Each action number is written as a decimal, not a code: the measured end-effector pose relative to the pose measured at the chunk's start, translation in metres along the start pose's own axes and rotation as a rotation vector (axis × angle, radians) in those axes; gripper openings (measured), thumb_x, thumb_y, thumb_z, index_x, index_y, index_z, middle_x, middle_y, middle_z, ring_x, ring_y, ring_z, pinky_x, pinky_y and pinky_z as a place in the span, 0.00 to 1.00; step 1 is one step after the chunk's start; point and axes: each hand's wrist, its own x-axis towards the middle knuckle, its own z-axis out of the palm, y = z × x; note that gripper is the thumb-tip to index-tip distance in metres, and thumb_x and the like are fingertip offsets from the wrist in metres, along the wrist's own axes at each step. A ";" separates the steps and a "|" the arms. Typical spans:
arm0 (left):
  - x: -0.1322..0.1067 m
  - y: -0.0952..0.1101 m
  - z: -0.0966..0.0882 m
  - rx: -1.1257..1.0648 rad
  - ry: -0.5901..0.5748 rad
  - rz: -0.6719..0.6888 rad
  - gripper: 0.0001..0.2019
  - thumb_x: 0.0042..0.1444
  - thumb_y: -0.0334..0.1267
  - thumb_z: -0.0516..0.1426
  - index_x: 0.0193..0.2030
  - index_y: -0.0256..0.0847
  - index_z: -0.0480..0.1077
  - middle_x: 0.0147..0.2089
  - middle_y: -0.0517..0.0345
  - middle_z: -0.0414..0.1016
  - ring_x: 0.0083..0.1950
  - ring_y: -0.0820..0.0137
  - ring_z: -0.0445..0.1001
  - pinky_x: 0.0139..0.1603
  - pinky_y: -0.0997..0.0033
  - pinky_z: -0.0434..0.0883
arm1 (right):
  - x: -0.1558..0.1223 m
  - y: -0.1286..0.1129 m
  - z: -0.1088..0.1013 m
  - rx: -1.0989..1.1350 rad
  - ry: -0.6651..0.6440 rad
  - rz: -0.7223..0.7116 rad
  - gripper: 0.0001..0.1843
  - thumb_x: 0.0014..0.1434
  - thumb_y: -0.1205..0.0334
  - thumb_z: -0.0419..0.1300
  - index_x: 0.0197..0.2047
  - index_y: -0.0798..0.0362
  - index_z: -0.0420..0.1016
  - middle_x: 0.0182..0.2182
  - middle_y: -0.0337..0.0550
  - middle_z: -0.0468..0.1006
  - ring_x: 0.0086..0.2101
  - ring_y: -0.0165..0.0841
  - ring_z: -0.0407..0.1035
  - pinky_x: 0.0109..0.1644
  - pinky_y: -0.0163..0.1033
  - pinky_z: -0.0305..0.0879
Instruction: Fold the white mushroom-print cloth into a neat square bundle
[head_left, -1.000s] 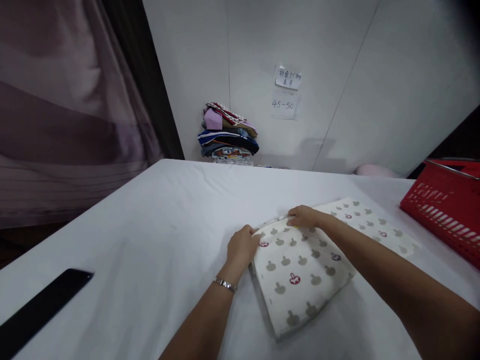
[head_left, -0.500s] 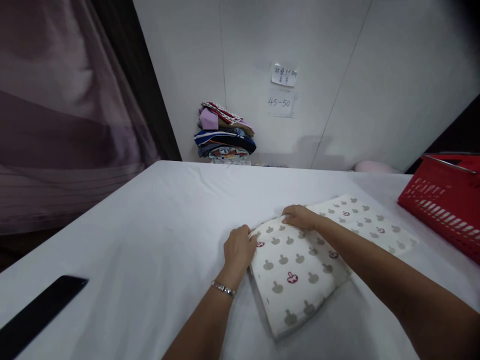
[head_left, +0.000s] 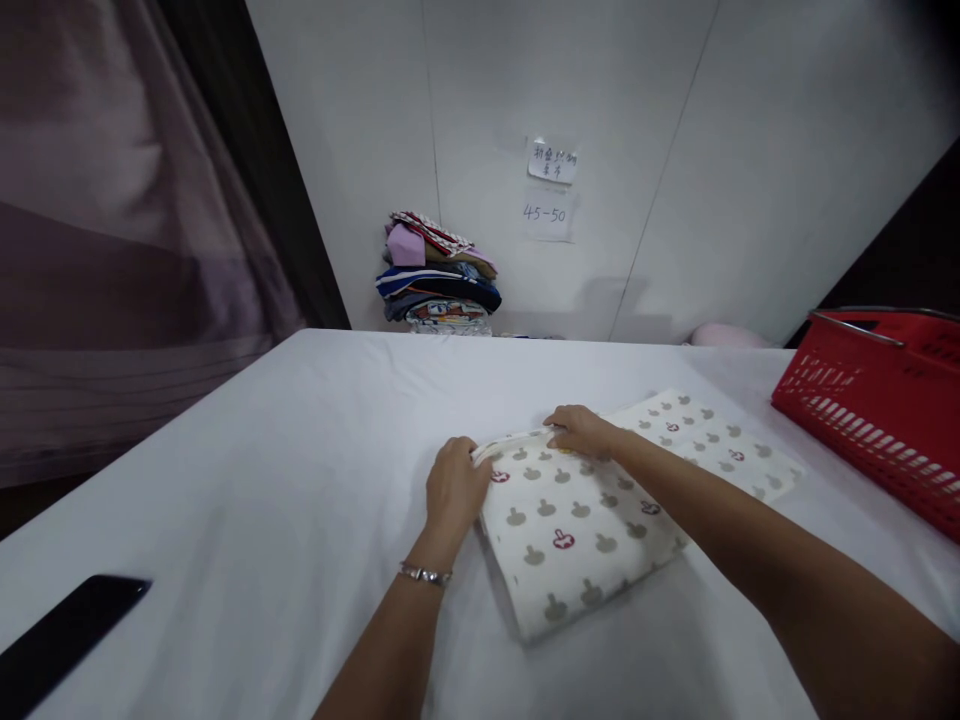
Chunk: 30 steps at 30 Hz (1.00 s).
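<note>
A cream cloth (head_left: 577,520) printed with grey and red mushroom shapes lies partly folded on the white-covered table. My left hand (head_left: 455,490), with a metal bracelet at the wrist, grips the cloth's far left corner between thumb and fingers. Farther right along the same far edge, my right hand (head_left: 581,432) pinches the fabric. Between the two hands the edge shows layered folds, slightly raised. Beyond my right forearm, a flatter stretch of the cloth reaches toward the right.
A red plastic basket (head_left: 877,410) with a metal handle stands at the right. A black flat object (head_left: 67,640) lies at the near left. Behind the table's far edge rises a stack of folded fabrics (head_left: 439,275). Paper notes (head_left: 549,215) hang on the wall.
The view has shifted slightly, so most things appear farther left. Both hands keep hold of the cloth's far edge, and the folded layers there show more plainly between them.
</note>
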 end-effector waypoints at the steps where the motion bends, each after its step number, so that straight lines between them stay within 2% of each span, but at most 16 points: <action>1: 0.001 -0.003 0.000 -0.012 -0.003 -0.030 0.06 0.53 0.38 0.51 0.36 0.41 0.66 0.39 0.56 0.70 0.41 0.69 0.69 0.39 0.71 0.63 | -0.001 -0.002 0.003 0.011 0.050 -0.015 0.25 0.55 0.54 0.57 0.54 0.54 0.68 0.49 0.50 0.72 0.49 0.42 0.65 0.54 0.45 0.57; 4: 0.004 -0.012 0.003 -0.055 -0.030 -0.110 0.13 0.52 0.39 0.53 0.44 0.40 0.65 0.44 0.54 0.69 0.43 0.68 0.69 0.40 0.71 0.64 | -0.006 -0.011 0.014 0.023 0.198 0.026 0.25 0.56 0.55 0.57 0.56 0.55 0.66 0.53 0.52 0.68 0.54 0.42 0.60 0.58 0.48 0.53; 7: 0.005 -0.017 0.008 -0.079 -0.022 -0.104 0.18 0.52 0.40 0.53 0.50 0.39 0.63 0.49 0.52 0.68 0.48 0.67 0.69 0.45 0.70 0.65 | -0.018 -0.027 0.026 0.009 0.330 0.074 0.28 0.58 0.54 0.55 0.59 0.55 0.62 0.58 0.53 0.62 0.58 0.44 0.54 0.60 0.51 0.49; 9: 0.004 -0.017 0.010 -0.080 -0.027 -0.099 0.19 0.52 0.40 0.53 0.51 0.39 0.63 0.50 0.52 0.67 0.50 0.66 0.68 0.47 0.69 0.65 | -0.028 -0.042 0.033 0.007 0.324 0.012 0.28 0.60 0.52 0.52 0.61 0.53 0.59 0.61 0.51 0.57 0.61 0.43 0.49 0.62 0.53 0.44; 12: 0.003 -0.014 0.008 -0.054 -0.001 -0.083 0.21 0.53 0.42 0.53 0.53 0.38 0.63 0.53 0.50 0.67 0.51 0.63 0.68 0.48 0.66 0.66 | -0.039 -0.063 0.039 0.024 0.174 -0.108 0.25 0.65 0.52 0.43 0.63 0.49 0.56 0.64 0.46 0.52 0.63 0.38 0.43 0.64 0.52 0.40; 15: 0.001 -0.006 0.006 -0.006 0.147 0.060 0.20 0.55 0.42 0.51 0.53 0.36 0.64 0.53 0.47 0.67 0.54 0.60 0.65 0.52 0.62 0.65 | -0.044 -0.079 0.038 0.038 0.137 -0.054 0.26 0.65 0.49 0.42 0.62 0.50 0.57 0.65 0.48 0.48 0.64 0.40 0.39 0.64 0.53 0.39; 17: -0.002 0.001 0.007 0.003 0.235 0.240 0.18 0.57 0.40 0.49 0.52 0.36 0.65 0.53 0.47 0.68 0.56 0.62 0.64 0.56 0.62 0.62 | -0.045 -0.088 0.036 0.058 0.151 -0.015 0.28 0.64 0.47 0.42 0.62 0.50 0.57 0.65 0.49 0.46 0.64 0.42 0.37 0.63 0.55 0.38; 18: -0.004 0.004 0.009 0.009 0.232 0.332 0.17 0.58 0.39 0.48 0.52 0.36 0.65 0.53 0.47 0.68 0.57 0.63 0.64 0.58 0.62 0.61 | -0.046 -0.092 0.036 0.069 0.153 -0.019 0.28 0.64 0.47 0.42 0.63 0.50 0.56 0.65 0.49 0.46 0.64 0.42 0.37 0.63 0.55 0.38; 20: -0.008 0.008 0.017 0.051 0.138 0.446 0.17 0.59 0.38 0.46 0.53 0.38 0.65 0.55 0.49 0.68 0.59 0.64 0.63 0.60 0.60 0.58 | -0.048 -0.100 0.035 0.086 0.137 -0.046 0.29 0.63 0.47 0.44 0.64 0.50 0.52 0.65 0.49 0.47 0.64 0.41 0.38 0.64 0.56 0.36; 21: -0.010 0.008 0.021 0.085 0.068 0.458 0.18 0.60 0.38 0.46 0.54 0.39 0.65 0.57 0.50 0.67 0.60 0.63 0.61 0.60 0.58 0.57 | -0.050 -0.103 0.035 0.091 0.123 -0.051 0.30 0.63 0.48 0.45 0.65 0.51 0.50 0.65 0.49 0.47 0.64 0.41 0.38 0.64 0.55 0.36; 24: -0.013 0.004 0.032 0.172 -0.096 0.386 0.21 0.61 0.42 0.44 0.57 0.40 0.63 0.63 0.52 0.61 0.65 0.60 0.54 0.62 0.54 0.54 | -0.061 -0.108 0.035 0.102 0.086 -0.022 0.34 0.62 0.48 0.48 0.66 0.54 0.46 0.65 0.52 0.47 0.64 0.41 0.38 0.64 0.55 0.35; 30: -0.013 0.005 0.027 0.218 -0.169 0.366 0.22 0.60 0.43 0.45 0.60 0.43 0.60 0.66 0.53 0.55 0.67 0.61 0.49 0.64 0.53 0.50 | -0.106 -0.114 0.042 0.129 0.017 -0.054 0.37 0.63 0.45 0.43 0.68 0.57 0.40 0.66 0.53 0.40 0.64 0.41 0.32 0.65 0.55 0.30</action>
